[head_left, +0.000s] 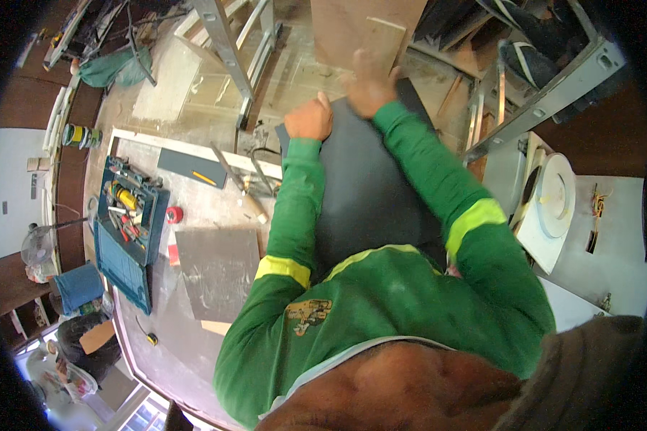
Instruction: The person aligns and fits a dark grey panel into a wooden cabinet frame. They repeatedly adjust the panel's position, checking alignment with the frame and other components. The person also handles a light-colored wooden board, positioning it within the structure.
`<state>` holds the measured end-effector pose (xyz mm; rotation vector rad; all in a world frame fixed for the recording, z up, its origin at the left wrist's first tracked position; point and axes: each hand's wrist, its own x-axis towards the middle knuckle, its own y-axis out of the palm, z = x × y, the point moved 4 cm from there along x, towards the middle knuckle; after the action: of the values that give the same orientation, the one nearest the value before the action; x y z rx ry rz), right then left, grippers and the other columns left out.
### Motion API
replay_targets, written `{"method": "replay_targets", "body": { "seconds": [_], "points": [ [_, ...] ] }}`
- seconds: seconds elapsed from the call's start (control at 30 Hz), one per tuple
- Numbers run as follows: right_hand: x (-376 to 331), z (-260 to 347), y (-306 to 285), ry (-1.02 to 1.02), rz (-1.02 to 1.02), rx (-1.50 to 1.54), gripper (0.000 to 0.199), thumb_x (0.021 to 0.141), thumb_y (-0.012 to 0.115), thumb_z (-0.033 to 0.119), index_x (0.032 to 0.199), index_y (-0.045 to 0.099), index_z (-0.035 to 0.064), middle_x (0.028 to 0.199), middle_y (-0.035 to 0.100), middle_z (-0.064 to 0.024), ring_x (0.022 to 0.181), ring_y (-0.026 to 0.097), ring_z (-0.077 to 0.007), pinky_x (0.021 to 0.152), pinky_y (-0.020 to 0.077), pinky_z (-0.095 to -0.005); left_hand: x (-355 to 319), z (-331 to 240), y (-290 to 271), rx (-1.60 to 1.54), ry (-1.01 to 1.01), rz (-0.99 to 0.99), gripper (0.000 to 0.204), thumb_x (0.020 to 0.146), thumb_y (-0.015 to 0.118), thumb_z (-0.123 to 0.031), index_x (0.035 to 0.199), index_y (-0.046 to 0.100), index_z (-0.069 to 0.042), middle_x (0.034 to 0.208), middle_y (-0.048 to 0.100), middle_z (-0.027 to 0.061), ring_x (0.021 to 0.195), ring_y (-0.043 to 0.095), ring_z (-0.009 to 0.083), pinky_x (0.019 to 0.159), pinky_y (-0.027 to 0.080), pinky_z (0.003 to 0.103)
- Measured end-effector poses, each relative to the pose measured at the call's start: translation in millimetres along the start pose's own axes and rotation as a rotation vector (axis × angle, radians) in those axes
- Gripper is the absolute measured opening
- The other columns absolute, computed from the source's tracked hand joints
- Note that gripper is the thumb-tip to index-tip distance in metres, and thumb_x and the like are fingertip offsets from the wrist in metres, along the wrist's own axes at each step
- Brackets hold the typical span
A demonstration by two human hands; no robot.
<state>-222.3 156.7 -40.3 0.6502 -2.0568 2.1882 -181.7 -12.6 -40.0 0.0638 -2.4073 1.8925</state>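
A large black sheet [370, 187] stretches from close to my body out to my hands; its material is hard to tell. My left hand [310, 121] is closed at the sheet's far left corner, thumb up, with its fingers curled round the edge. Over the far edge, my right hand [369, 85] is smeared by motion, its fingers stretched out and nothing seen in it. Whether the right palm touches the sheet cannot be made out. Just beyond that hand stands a brown board [341, 32] with a smaller pale wooden piece [384, 39] against it.
On the table to my left lie an open blue toolbox [126, 262] with tools, a hammer [241, 188], a dark strip with a yellow pencil [204, 177], a red tape roll [174, 214], a grey-brown board [219, 273] and a tape measure [152, 338]. Metal ladders [226, 47] stand ahead and right.
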Motion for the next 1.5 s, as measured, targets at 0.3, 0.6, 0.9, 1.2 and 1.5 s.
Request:
{"method": "replay_targets", "body": {
  "seconds": [0.3,0.6,0.9,1.2,1.5],
  "points": [
    [-27,-61,-85,0.237,-0.095,0.194,0.09,0.101,0.045,0.064,0.162,0.024,0.0003,0.169,0.022,-0.024,0.157,0.019,-0.0397,0.12,0.0161,-0.0717,18,18,-16,0.044,-0.146,-0.062,0.064,0.107,0.035,-0.047,0.083,0.078,-0.007,0.09,0.076,0.021,0.08,0.074,0.0413,0.07,0.058,0.053],
    [-122,-15,-97,0.132,0.179,0.128,0.093,0.098,0.047,0.069,0.159,0.032,0.0013,0.166,0.028,-0.0265,0.155,0.024,-0.0433,0.119,0.0195,-0.0701,-42,123,-41,-0.109,-0.211,-0.009,0.07,0.108,0.029,-0.055,0.111,0.075,-0.002,0.109,0.073,0.0262,0.104,0.069,0.0434,0.091,0.053,0.053],
    [-113,-58,-89,0.271,0.263,0.097,0.087,0.101,0.045,0.067,0.158,0.032,0.0022,0.154,0.043,-0.031,0.142,0.041,-0.0486,0.113,0.0343,-0.0629,-152,255,-61,-1.227,-0.395,0.11,0.056,0.106,0.056,-0.049,0.114,0.072,0.004,0.092,0.074,0.0074,0.084,0.067,0.0147,0.08,0.054,0.029],
    [-107,-48,-88,0.169,0.265,0.084,0.09,0.103,0.039,0.069,0.16,0.028,-0.0005,0.152,0.043,-0.0337,0.141,0.04,-0.0512,0.117,0.0303,-0.0604,-174,146,-24,-1.701,-0.585,-0.275,0.068,0.094,0.077,-0.041,0.131,0.059,0.012,0.118,0.069,0.017,0.094,0.068,0.0163,0.08,0.056,0.027],
    [-33,-62,-57,0.211,0.119,0.108,0.086,0.097,0.051,0.068,0.154,0.043,0.0039,0.156,0.044,-0.0287,0.144,0.041,-0.0482,0.119,0.0313,-0.0588,-195,133,-29,-1.587,-0.522,-0.076,0.077,0.093,0.078,-0.028,0.152,0.04,0.004,0.122,0.063,0.0144,0.113,0.065,0.0233,0.083,0.059,0.034]
  ]
}}
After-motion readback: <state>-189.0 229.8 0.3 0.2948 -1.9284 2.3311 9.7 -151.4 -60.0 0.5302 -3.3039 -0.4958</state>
